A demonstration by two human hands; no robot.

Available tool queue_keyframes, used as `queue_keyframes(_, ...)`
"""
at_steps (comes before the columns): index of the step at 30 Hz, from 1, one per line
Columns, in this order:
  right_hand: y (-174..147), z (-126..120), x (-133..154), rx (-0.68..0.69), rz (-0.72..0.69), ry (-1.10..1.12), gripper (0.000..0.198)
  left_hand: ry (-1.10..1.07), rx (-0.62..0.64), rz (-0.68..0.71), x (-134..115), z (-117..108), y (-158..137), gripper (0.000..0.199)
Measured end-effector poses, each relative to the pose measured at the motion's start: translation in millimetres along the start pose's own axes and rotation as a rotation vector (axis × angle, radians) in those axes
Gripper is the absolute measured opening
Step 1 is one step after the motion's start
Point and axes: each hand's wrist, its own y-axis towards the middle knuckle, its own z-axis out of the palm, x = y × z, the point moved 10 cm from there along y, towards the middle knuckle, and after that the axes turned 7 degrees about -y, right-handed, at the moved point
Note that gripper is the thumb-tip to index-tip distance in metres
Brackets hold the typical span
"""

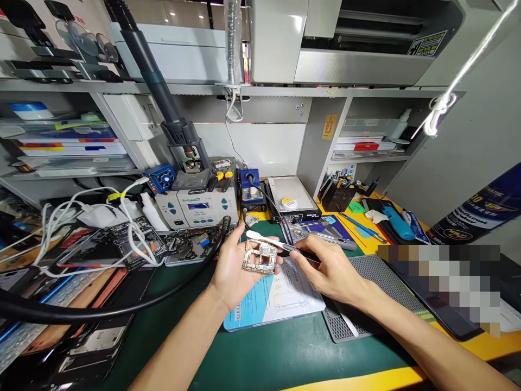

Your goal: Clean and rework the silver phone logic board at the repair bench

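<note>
My left hand [230, 269] is turned palm up, its thumb and fingers around a small phone circuit board [266, 252] with an opening in its middle. Closed in a pinch, my right hand [331, 271] grips a slim swab-like stick [271, 240] with a white rounded tip and a dark handle end. The stick crosses over the board's upper edge; whether it touches cannot be told. Beneath both hands lies a blue and white packaged sheet [285, 296] on the green mat [280, 358].
A hot-air station [197, 206] stands behind, its black hose [163, 301] curving across the left. A tray of loose parts [193, 247] sits beside stacked phone panels [97, 315]. On the right are a grey perforated mat [378, 282], a blue spray can [480, 206] and a pen holder [337, 195].
</note>
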Motion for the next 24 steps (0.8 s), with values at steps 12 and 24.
queue_keyframes(12,-4.4,9.8,9.4,0.091,-0.084,0.039,0.013,-0.204,-0.026,-0.021,-0.9,-7.5,1.9,0.069)
queue_keyframes(24,-4.1,10.2,11.1,0.109,-0.090,0.056,0.011,-0.255,-0.056,0.001,-6.0,-10.7,2.2,0.071)
